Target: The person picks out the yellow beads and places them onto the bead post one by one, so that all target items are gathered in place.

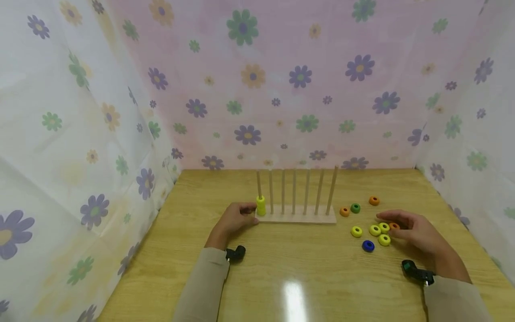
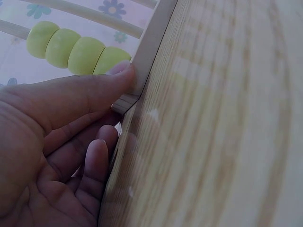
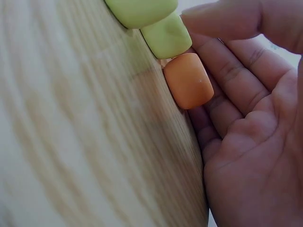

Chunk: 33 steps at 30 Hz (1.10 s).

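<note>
A wooden peg rack [image 1: 295, 215] stands upright on the table, with several yellow beads [image 1: 260, 205] stacked on its leftmost peg. My left hand [image 1: 234, 219] grips the left end of the rack's base; in the left wrist view the thumb [image 2: 94, 92] presses the base beside the lowest yellow bead. At the right, my right hand [image 1: 420, 230] reaches over loose beads with its fingers spread in a loose curve. An orange bead [image 3: 189, 81] lies by its palm, and a yellow bead [image 3: 168, 37] sits near the thumb tip. Nothing is visibly pinched.
More loose beads lie between rack and right hand: a green bead [image 1: 355, 208], a blue bead [image 1: 368, 246], a yellow bead [image 1: 356, 231] and orange beads [image 1: 374, 201]. Flowered cloth [image 1: 281, 103] hangs around the table [image 1: 257, 277] at the back and sides.
</note>
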### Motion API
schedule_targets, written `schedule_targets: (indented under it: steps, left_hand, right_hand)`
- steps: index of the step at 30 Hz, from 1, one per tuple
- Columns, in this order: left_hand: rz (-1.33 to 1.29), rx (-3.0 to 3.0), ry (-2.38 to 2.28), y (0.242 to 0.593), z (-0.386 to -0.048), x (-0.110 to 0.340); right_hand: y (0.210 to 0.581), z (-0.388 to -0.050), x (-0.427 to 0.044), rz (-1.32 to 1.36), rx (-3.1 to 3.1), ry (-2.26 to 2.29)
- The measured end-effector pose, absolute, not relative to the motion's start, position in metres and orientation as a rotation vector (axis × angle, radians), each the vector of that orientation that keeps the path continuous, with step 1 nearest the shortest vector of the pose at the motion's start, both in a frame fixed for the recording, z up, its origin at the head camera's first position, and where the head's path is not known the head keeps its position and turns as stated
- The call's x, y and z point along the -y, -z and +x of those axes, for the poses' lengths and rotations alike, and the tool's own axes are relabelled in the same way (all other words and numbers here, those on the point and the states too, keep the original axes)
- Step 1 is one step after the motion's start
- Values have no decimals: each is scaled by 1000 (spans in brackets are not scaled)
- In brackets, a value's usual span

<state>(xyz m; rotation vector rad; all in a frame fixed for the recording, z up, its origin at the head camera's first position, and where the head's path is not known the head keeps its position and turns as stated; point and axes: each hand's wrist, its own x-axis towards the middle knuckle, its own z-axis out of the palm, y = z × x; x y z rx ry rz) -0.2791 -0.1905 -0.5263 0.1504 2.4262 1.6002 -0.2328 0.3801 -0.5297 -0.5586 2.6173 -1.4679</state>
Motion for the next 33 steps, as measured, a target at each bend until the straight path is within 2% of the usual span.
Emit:
schedule_targets:
  steps: [8,19,33]
  left_hand:
    - [179,-2488,-1567,520,-288,191]
    - [156,-2467,-1566,521,-280,188]
    - [144,-2479,-1542,524,-277,190]
  right_hand:
    - [527,-238,-378,-608,-2608,1485]
    - [528,-234,-380,-604,-2601,1478]
    - [530,-232,-378,-479,-2536,1501]
